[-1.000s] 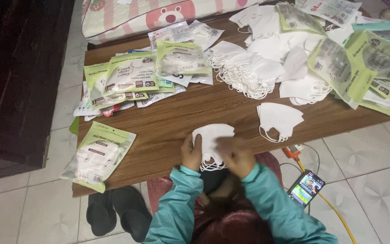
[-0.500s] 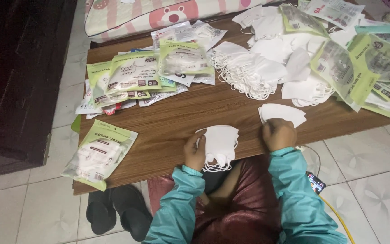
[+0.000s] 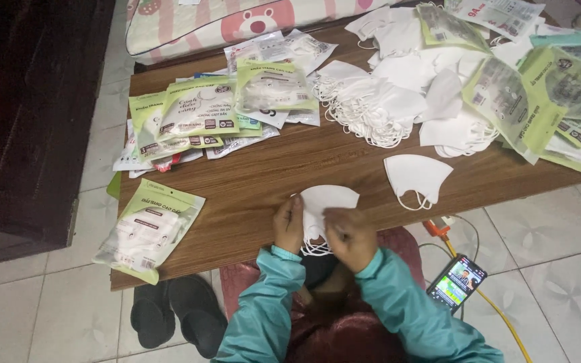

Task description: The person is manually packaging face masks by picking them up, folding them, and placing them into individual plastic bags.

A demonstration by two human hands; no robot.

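My grip is on a small stack of white masks (image 3: 327, 202) at the near edge of the tabletop (image 3: 270, 175): my left hand (image 3: 289, 225) pinches its left side, and my right hand (image 3: 349, 232) presses down on its lower right part, fingers curled over it. Just to the right lies a single white mask (image 3: 417, 176), apart from my hands. At the near left corner sits one green-and-clear flat packet (image 3: 148, 230), hanging partly over the edge. Further back on the left I see a fanned heap of similar green packets (image 3: 200, 117) with pale labels. A loose pile of white masks (image 3: 384, 107) fills the far middle, and more green packets (image 3: 539, 101) crowd the right end. On the floor by my right knee lies a lit phone (image 3: 456, 282) on a yellow cable.
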